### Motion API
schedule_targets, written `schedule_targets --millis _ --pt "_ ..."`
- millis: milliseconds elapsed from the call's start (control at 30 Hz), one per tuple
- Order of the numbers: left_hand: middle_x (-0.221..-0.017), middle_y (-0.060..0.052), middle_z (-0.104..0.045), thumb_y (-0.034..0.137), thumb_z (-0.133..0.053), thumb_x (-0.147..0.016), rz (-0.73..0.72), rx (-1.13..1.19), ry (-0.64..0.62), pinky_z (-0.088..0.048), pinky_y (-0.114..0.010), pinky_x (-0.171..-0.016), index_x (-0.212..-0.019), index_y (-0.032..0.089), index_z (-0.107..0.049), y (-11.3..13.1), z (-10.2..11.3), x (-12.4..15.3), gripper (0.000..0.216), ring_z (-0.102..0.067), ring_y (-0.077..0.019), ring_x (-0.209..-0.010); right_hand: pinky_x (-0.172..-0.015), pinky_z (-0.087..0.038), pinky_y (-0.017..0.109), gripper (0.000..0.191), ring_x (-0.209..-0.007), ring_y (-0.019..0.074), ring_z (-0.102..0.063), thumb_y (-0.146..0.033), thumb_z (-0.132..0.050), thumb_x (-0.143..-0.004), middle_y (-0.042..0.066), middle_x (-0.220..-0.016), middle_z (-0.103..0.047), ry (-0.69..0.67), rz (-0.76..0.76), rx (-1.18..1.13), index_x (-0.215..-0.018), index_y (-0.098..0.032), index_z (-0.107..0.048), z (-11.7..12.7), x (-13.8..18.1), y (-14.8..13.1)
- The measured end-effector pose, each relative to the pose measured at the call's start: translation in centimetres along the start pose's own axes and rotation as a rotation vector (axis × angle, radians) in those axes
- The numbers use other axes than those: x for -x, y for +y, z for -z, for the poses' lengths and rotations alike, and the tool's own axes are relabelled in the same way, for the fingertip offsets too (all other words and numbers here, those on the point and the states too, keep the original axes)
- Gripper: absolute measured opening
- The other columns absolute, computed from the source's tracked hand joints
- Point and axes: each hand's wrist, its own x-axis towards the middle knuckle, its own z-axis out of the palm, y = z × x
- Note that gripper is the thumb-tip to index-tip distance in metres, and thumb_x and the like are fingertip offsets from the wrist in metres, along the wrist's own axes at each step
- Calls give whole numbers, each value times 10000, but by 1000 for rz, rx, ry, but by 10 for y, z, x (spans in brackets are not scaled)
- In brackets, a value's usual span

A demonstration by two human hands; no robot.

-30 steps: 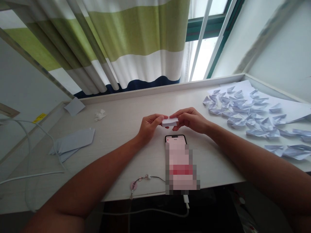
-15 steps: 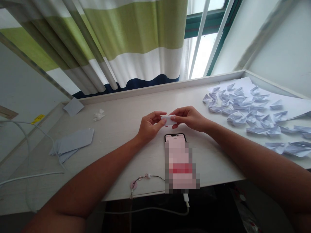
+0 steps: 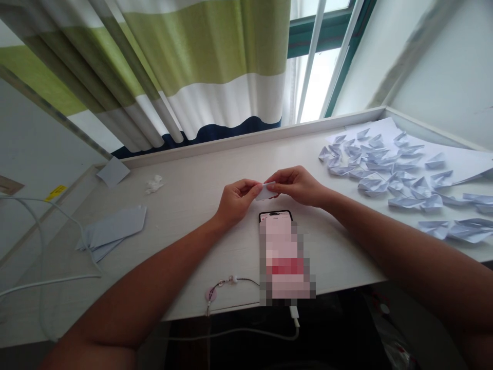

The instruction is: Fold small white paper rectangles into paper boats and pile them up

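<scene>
Both of my hands meet over the middle of the white table [image 3: 192, 241], pinching one small folded piece of white paper [image 3: 265, 191] between them. My left hand [image 3: 235, 199] grips its left end with thumb and fingers closed. My right hand [image 3: 298, 185] pinches its right end from above. The paper is held just above the table, right behind the top of a phone [image 3: 285, 252] that lies flat with its screen lit.
Several folded paper boats [image 3: 389, 174] lie spread over white sheets at the right. A stack of folded paper [image 3: 111, 231] and a loose square [image 3: 113, 171] lie at the left, beside a crumpled scrap [image 3: 153, 183]. White cables [image 3: 46, 280] trail off the left edge; a striped curtain [image 3: 185, 72] hangs behind.
My hands have drawn closer together and the paper between them looks narrower, folded in more tightly. The view has shifted slightly.
</scene>
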Motion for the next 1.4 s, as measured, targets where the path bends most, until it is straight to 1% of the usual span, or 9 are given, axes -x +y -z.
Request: schedule_targets --millis 233,433,600,700,800,933,1000,1133,1400 --pt "-881 -79 -823 440 -852 -871 -38 -109 9 -584 -323 -782 -902 170 -832 0 -1 3 273 -738 -194 -795 -607 -504 304 412 -645 153 -641 -567 -821 -880 45 -703 -753 40 49 206 -786 -167 -800 0 0 -1" --pt "-871 -78 -819 424 -812 -883 -50 -141 45 -581 -310 -763 -872 158 -817 3 -2 2 266 -728 -186 -774 -614 -517 305 351 -630 160 -682 -489 -778 -921 44 -675 -760 82 105 286 -772 -172 -775 -6 -2 0" --pt "-854 -68 -811 450 -836 -867 -53 -133 83 -578 -298 -744 -863 161 -802 4 -2 1 292 -721 -175 -759 -645 -576 312 363 -646 173 -738 -521 -780 -920 52 -706 -781 6 26 153 -892 -159 -775 -8 -1 2" --pt "-843 -67 -811 508 -870 -844 -15 -50 43 -588 -296 -723 -884 156 -789 4 -2 1 363 -736 -175 -736 -592 -571 297 373 -579 148 -700 -521 -809 -909 37 -669 -755 1 17 90 -893 -152 -759 -8 0 2" --pt "-840 -78 -818 554 -896 -825 59 58 -67 -617 -322 -733 -935 146 -775 5 -2 0 439 -777 -198 -723 -521 -521 273 366 -525 122 -642 -505 -821 -919 23 -631 -727 34 41 95 -863 -151 -745 -9 0 2" --pt "-818 -89 -819 563 -921 -800 118 124 -96 -635 -339 -729 -938 132 -768 6 -1 -1 477 -790 -211 -696 -545 -551 284 351 -538 134 -668 -481 -797 -959 -6 -625 -713 51 69 80 -1044 -145 -748 -9 0 3" --pt "-786 -84 -812 560 -923 -799 129 136 -63 -628 -334 -722 -937 131 -767 6 1 -2 477 -785 -207 -680 -629 -611 311 368 -622 150 -724 -474 -793 -968 3 -720 -748 29 113 39 -1139 -151 -745 -6 0 3" --pt "-748 -65 -799 553 -922 -796 133 165 -33 -610 -325 -711 -926 138 -761 6 3 -4 464 -779 -203 -664 -776 -668 357 368 -791 172 -775 -466 -832 -943 43 -917 -789 -54 144 -54 -1138 -160 -771 0 0 3" --pt "-743 -54 -800 580 -882 -842 81 164 -83 -586 -321 -700 -954 170 -718 6 4 -3 455 -790 -205 -690 -736 -661 326 550 -745 147 -762 -497 -854 -931 7 -903 -751 -73 144 -91 -1367 -185 -732 2 -2 9"
